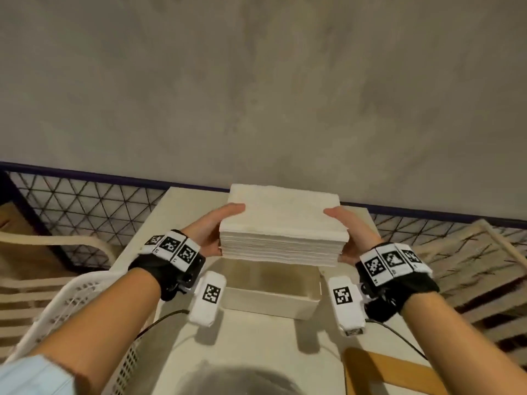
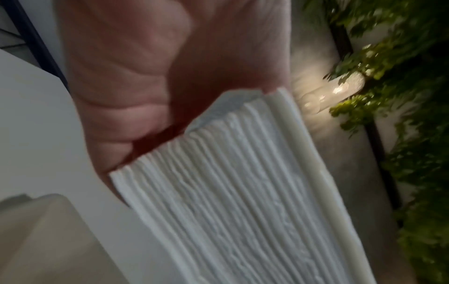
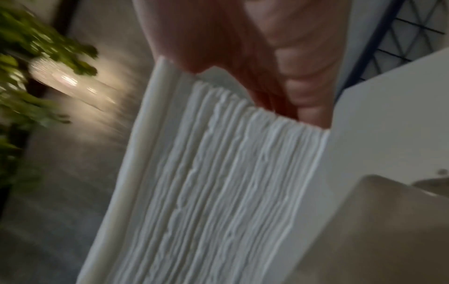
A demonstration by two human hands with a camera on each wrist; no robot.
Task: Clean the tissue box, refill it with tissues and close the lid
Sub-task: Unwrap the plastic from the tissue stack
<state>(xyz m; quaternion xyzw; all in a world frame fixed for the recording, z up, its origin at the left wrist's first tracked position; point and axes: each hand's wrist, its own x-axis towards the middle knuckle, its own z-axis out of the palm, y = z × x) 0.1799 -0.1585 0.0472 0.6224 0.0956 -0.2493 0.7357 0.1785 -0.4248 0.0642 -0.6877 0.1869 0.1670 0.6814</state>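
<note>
Two hands are doing the work as we are looking down past our forearms: nearest us, the open tissue box is sitting on the white counter, its lid off. Just above it, we are holding a thick stack of tissues level in the air, our left hand gripping its left end with the thumb on top, our right hand gripping the right end likewise. Both wrist views are showing the layered paper edges pressed against our palms. Beyond the counter, a wire mesh railing is running along a grey wall.
</note>
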